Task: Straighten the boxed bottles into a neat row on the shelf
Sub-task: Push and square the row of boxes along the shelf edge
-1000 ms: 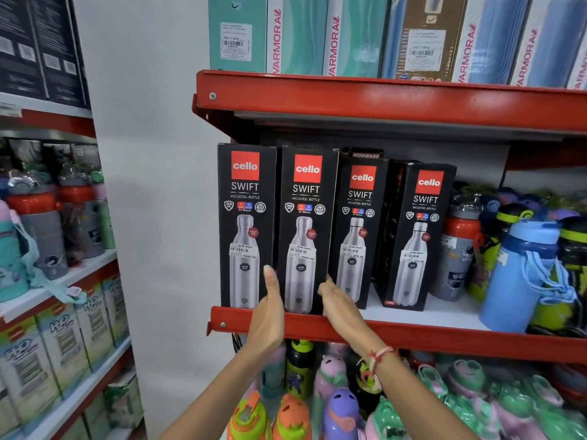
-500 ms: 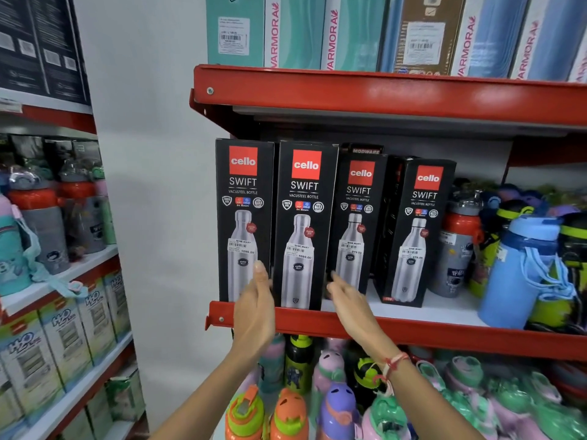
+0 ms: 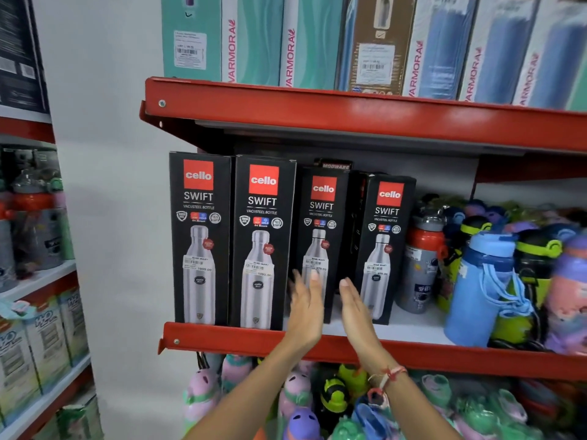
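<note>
While both palms flank third box (image 3: 319,236), nothing gripped yet. Left hand (image 3: 306,308) flat, fingers straight and together, at box's left edge; right hand (image 3: 355,308) flat, at its right side. Wrists angled up from below shelf (image 3: 413,352). Palms face each other, my guess to square box and pull it forward. First two boxes (image 3: 232,239) flush at lip; third and fourth box (image 3: 382,246) sit further back, row uneven.
</note>
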Action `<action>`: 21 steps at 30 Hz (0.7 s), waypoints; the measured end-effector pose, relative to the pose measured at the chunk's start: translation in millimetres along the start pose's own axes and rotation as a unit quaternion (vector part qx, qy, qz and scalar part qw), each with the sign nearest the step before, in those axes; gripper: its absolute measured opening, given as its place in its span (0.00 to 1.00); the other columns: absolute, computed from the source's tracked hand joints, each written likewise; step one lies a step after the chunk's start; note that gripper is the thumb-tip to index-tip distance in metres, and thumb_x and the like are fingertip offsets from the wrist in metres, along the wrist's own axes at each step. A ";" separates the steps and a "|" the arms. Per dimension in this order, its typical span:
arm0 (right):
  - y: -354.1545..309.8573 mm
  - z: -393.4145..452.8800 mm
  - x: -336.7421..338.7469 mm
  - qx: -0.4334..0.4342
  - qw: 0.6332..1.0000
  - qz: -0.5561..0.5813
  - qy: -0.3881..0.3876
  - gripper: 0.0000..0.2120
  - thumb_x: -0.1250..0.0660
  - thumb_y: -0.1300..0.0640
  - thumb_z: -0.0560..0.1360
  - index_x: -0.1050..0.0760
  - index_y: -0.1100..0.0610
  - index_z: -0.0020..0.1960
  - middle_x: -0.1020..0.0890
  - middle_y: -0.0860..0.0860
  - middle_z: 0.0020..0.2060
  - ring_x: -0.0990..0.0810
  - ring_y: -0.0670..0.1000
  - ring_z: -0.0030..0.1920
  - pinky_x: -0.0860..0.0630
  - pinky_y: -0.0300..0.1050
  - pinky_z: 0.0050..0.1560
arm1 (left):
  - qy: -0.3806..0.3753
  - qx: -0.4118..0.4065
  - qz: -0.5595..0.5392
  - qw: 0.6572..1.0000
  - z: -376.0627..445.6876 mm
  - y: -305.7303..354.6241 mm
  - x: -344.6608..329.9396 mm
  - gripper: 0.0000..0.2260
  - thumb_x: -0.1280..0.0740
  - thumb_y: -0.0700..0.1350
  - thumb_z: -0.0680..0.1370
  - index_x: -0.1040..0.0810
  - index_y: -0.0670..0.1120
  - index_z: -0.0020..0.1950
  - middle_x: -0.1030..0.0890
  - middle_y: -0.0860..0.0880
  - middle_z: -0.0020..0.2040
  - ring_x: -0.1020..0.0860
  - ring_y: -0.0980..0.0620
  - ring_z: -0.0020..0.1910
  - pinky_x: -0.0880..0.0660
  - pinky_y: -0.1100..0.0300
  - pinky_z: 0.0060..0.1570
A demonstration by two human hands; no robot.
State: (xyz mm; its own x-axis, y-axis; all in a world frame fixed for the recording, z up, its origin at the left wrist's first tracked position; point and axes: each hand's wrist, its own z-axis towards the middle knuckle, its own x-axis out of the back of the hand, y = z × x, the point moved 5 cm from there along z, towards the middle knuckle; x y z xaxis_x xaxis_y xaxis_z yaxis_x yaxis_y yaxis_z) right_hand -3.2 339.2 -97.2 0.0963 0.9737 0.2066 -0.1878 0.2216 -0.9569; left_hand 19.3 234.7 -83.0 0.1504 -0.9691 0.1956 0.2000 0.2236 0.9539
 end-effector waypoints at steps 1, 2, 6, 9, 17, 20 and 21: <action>0.7 1.8 -1.2 -0.007 1.000 0.008 -0.021 0.29 0.52 0.39 0.80 0.47 0.48 0.78 0.43 0.44 0.77 0.45 0.47 0.76 0.48 0.46 0.74 | 0.007 0.015 -0.003 1.000 3.7 -1.3 -0.4 0.40 0.59 0.69 0.71 0.60 0.49 0.78 0.55 0.49 0.80 0.56 0.50 0.78 0.57 0.51 0.74; 1.0 3.1 -2.6 -0.010 0.999 0.012 -0.041 0.29 0.52 0.38 0.79 0.49 0.46 0.78 0.44 0.43 0.77 0.45 0.47 0.76 0.49 0.48 0.75 | 0.014 0.023 -0.004 1.000 6.2 -2.5 -0.3 0.40 0.60 0.69 0.72 0.59 0.49 0.78 0.54 0.49 0.80 0.55 0.50 0.78 0.56 0.50 0.74; -1.3 2.6 -2.0 -0.001 0.997 -0.005 -0.073 0.34 0.53 0.31 0.74 0.50 0.42 0.77 0.45 0.41 0.76 0.45 0.46 0.76 0.48 0.51 0.76 | 0.032 0.008 0.006 0.999 6.2 -8.1 4.4 0.40 0.61 0.70 0.72 0.53 0.50 0.79 0.48 0.49 0.80 0.51 0.51 0.78 0.52 0.47 0.76; 1.2 -3.3 3.8 0.002 0.997 -0.013 -0.080 0.41 0.53 0.24 0.67 0.49 0.39 0.76 0.43 0.40 0.76 0.43 0.47 0.75 0.46 0.54 0.75 | 0.018 0.007 0.013 1.000 -8.5 -14.5 7.0 0.40 0.62 0.71 0.71 0.53 0.52 0.78 0.51 0.52 0.80 0.55 0.52 0.78 0.56 0.47 0.76; 8.3 -30.0 14.0 0.012 0.996 -0.032 -0.088 0.39 0.53 0.20 0.64 0.46 0.32 0.73 0.38 0.39 0.74 0.36 0.48 0.73 0.44 0.55 0.75 | 0.011 0.025 -0.019 0.999 -42.1 -17.6 27.6 0.47 0.60 0.78 0.64 0.43 0.53 0.77 0.40 0.52 0.77 0.41 0.53 0.76 0.49 0.57 0.70; 7.2 -39.7 13.0 0.018 0.995 -0.043 -0.092 0.37 0.53 0.21 0.65 0.47 0.30 0.72 0.38 0.38 0.74 0.36 0.47 0.73 0.45 0.54 0.75 | 0.019 0.017 -0.026 0.999 -47.1 -16.2 33.2 0.49 0.60 0.79 0.63 0.43 0.52 0.77 0.40 0.51 0.77 0.41 0.52 0.76 0.49 0.53 0.74; 7.3 -41.7 13.0 0.021 0.994 -0.047 -0.093 0.35 0.53 0.21 0.66 0.47 0.29 0.71 0.38 0.39 0.74 0.36 0.47 0.73 0.45 0.54 0.75 | 0.018 0.013 -0.024 0.999 -47.0 -16.5 34.1 0.50 0.61 0.80 0.62 0.43 0.51 0.77 0.40 0.51 0.77 0.41 0.52 0.76 0.49 0.52 0.75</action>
State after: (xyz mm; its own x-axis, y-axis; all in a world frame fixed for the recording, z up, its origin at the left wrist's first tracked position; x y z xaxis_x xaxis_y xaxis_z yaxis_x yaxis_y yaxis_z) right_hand 37.4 351.2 -110.0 -0.0655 0.9407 0.3328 -0.2284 0.3106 -0.9227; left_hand 66.7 202.8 -102.8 0.1758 -0.9740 0.1426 0.1819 0.1745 0.9677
